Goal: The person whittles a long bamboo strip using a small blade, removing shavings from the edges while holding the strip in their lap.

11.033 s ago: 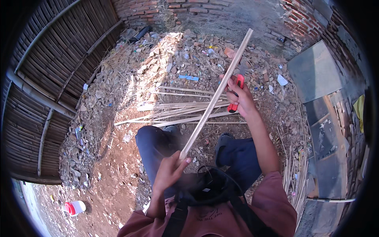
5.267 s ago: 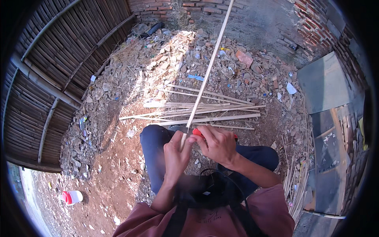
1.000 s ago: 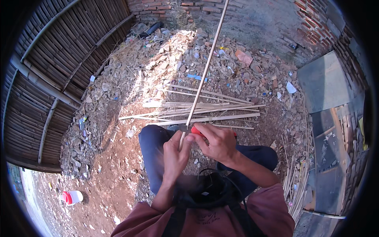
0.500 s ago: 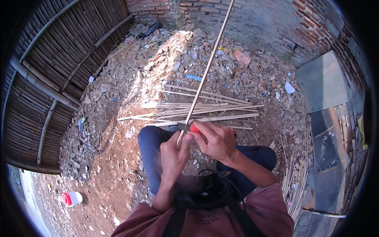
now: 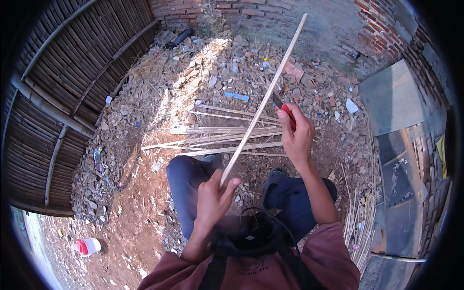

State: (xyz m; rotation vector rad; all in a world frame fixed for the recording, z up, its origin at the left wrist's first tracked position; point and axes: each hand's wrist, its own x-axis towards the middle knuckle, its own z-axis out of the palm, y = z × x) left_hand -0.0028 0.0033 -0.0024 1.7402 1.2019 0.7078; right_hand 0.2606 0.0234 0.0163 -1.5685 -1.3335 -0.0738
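Note:
A long pale split-wood strip [image 5: 263, 104] slants up and away to the right from my left hand [image 5: 212, 198]. That hand is closed around its near end, with the thumb sticking out to the side. My right hand [image 5: 298, 136] is raised right of the strip, wrapped round the red handle of a knife [image 5: 289, 116]. The dark blade points up and left, close beside the strip; whether it touches I cannot tell. Beyond my knees, a loose pile of similar strips [image 5: 208, 137] lies across the ground.
Rubble and litter cover the ground up to a brick wall [image 5: 251, 12]. A bamboo wall [image 5: 63, 96] stands at left. Grey panels [image 5: 396, 101] lean at right, near more long strips [image 5: 360, 227]. A red-lidded container [image 5: 89, 246] sits at the lower left.
My right hand with the knife has moved up and right, away from my left hand. The strip now leans further right, and its far end has come into view.

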